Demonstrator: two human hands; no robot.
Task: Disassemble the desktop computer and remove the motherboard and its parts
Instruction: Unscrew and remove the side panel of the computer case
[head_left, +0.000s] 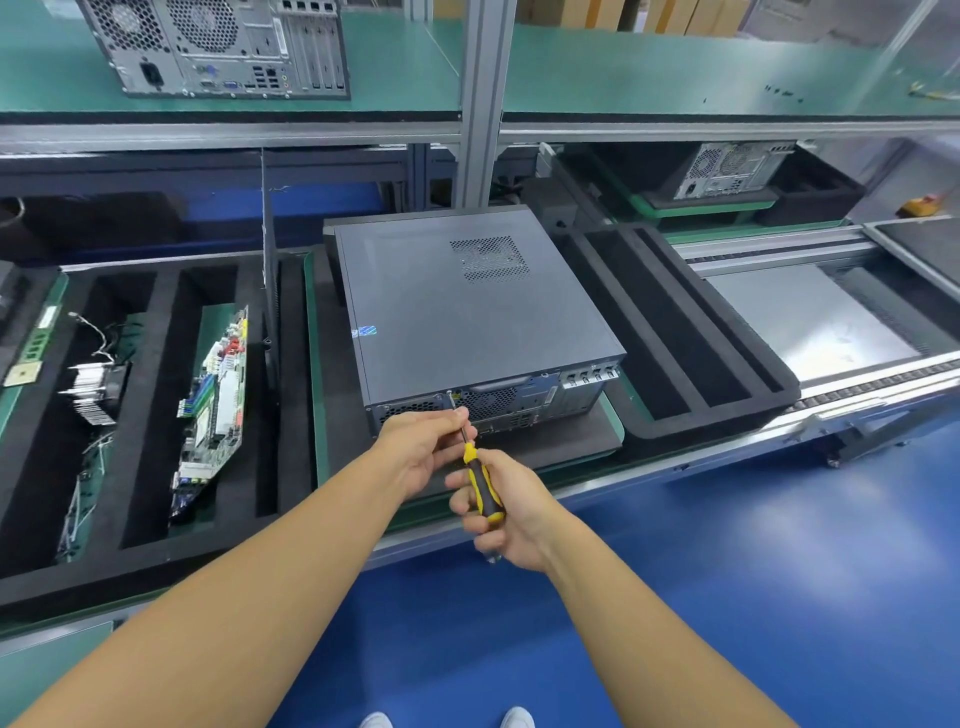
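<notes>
Desktop computer (467, 301), cover on.
My right hand (511, 517) grips the screwdriver (480, 483) handle, left hand (421, 452) pinches its shaft; a tilted tip could slip and strip the screw (450, 393).

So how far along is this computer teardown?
Barely started: the desktop computer has its cover on. In hand: right hand grips a screwdriver, left hand pinches its shaft, tip at a rear screw. Left: opening it, removing the motherboard. The board in the foam tray is probably another machine's.
</notes>
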